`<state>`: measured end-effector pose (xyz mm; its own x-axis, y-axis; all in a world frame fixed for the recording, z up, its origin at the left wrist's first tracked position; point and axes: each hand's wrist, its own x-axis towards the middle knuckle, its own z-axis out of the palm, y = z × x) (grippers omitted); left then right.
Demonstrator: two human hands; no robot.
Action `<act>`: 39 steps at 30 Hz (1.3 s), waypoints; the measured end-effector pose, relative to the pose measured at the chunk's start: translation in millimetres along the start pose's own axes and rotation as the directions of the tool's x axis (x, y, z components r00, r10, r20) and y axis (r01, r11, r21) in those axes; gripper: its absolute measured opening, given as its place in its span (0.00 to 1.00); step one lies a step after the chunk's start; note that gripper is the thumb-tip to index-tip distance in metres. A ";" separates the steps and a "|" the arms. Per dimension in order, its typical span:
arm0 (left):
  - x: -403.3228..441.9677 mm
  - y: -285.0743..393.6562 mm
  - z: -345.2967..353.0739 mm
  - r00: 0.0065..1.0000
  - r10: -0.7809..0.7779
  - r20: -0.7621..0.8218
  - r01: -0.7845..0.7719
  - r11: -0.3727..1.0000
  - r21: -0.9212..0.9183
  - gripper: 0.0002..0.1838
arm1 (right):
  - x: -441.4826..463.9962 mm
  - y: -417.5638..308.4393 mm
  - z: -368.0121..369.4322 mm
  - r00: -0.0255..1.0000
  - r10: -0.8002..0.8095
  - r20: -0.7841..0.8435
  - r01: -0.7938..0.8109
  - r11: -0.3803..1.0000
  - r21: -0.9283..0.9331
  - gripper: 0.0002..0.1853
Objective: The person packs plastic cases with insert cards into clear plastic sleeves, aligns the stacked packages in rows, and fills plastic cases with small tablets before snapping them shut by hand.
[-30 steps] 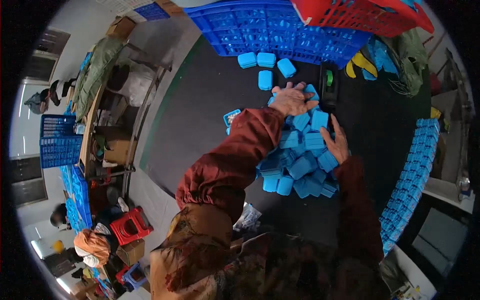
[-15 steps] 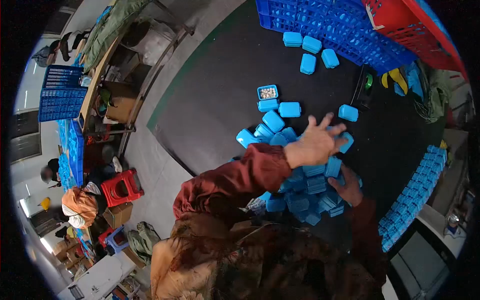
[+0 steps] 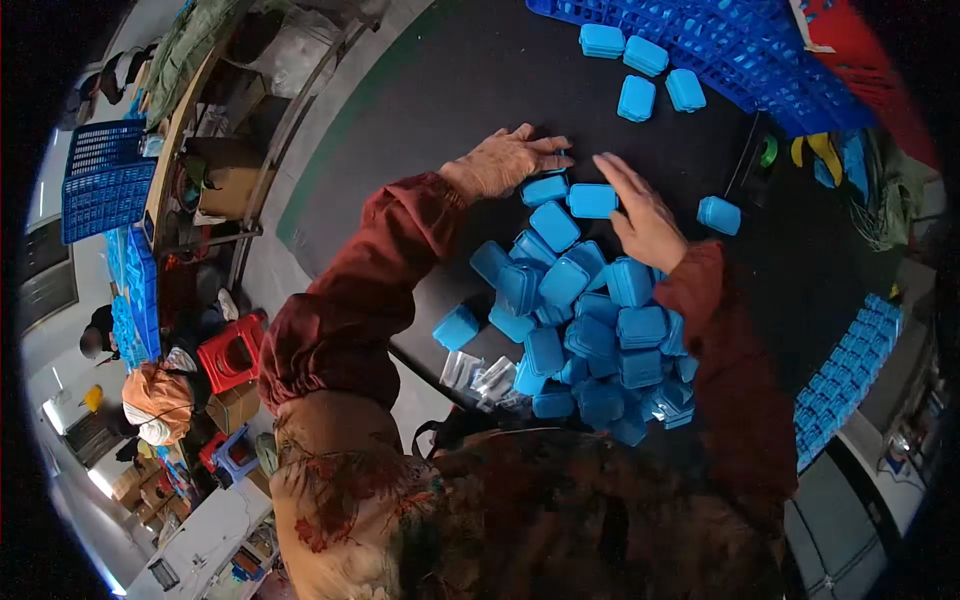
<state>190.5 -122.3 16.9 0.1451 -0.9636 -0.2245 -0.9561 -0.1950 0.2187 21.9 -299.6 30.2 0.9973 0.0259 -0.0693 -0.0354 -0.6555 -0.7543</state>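
Note:
Blue plastic boxes [image 3: 563, 282] lie in a loose pile on the dark tabletop [image 3: 420, 120]. My left hand [image 3: 505, 163] is at the far left of the pile, fingers stretched out over the place of a small box, which it mostly covers. Just below its fingertips lies another blue box [image 3: 545, 190]. My right hand [image 3: 643, 215] is open beside a flat-lying blue box [image 3: 593, 201], its fingers pointing up and left. Whether it touches that box I cannot tell.
Several boxes [image 3: 636, 98] stand near a blue crate [image 3: 700, 50] and a red crate [image 3: 870, 75]. One box [image 3: 719, 215] lies near a tape dispenser [image 3: 766, 152]. Stacked blue boxes [image 3: 848, 375] line the right edge. Clear packets [image 3: 480, 378] lie front left. A person [image 3: 158, 400] is at far left.
My left hand has moved from over the pile to its far left end. My right hand has moved up from the pile's right side. The view has shifted, and more of the pile shows.

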 end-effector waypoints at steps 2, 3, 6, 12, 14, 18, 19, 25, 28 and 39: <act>3.0 -5.0 4.9 0.999 0.046 -0.017 -0.045 0.999 0.021 0.34 | 5.3 10.1 18.1 0.995 -0.096 0.034 0.097 0.995 -0.003 0.34; 3.0 -6.9 8.9 0.993 0.087 -0.074 -0.087 0.996 0.010 0.31 | 3.2 1.7 20.9 0.991 -0.032 0.128 0.036 0.999 -0.031 0.34; -6.0 -9.6 12.4 0.987 0.051 -0.153 -0.055 0.998 -0.020 0.27 | -10.0 -3.1 21.1 0.963 0.032 0.269 -0.022 0.999 -0.038 0.33; -61.0 -20.9 12.2 0.954 -0.259 -0.148 0.258 0.966 -0.027 0.30 | -32.6 -28.6 17.8 0.879 0.174 0.444 -0.123 0.982 -0.140 0.31; -73.2 -22.2 14.2 0.946 -0.278 -0.169 0.273 0.961 -0.049 0.31 | -27.1 -27.5 16.8 0.924 0.145 0.353 -0.140 0.989 -0.042 0.31; -78.3 -15.0 19.1 0.906 -0.316 -0.281 0.285 0.947 -0.145 0.32 | 11.6 -26.9 29.4 0.998 0.060 -0.029 -0.061 0.998 -0.027 0.29; -81.2 -14.8 16.9 0.906 -0.314 -0.283 0.283 0.948 -0.147 0.32 | 23.7 -34.2 31.2 0.993 -0.003 -0.119 -0.020 0.981 -0.194 0.27; -98.5 -7.7 19.2 0.804 -0.479 -0.352 0.343 0.857 -0.384 0.32 | 55.3 -16.5 44.0 0.991 -0.131 0.022 0.133 0.977 -0.168 0.19; -122.1 10.2 0.2 0.801 -0.400 -0.445 0.311 0.914 -0.262 0.32 | 39.5 -34.7 14.1 0.995 -0.080 -0.064 0.090 0.980 0.180 0.15; -165.4 199.3 -55.6 0.899 -0.118 -0.421 -0.161 0.806 -0.570 0.33 | -265.6 -119.9 -56.6 0.676 0.489 -0.551 -0.268 0.860 0.434 0.22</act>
<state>-9.9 -12.0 150.5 0.3510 -0.9204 0.1722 -0.6491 -0.1066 0.7532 -235.0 -270.6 176.1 0.6929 -0.7189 -0.0555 -0.3260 -0.2438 -0.9134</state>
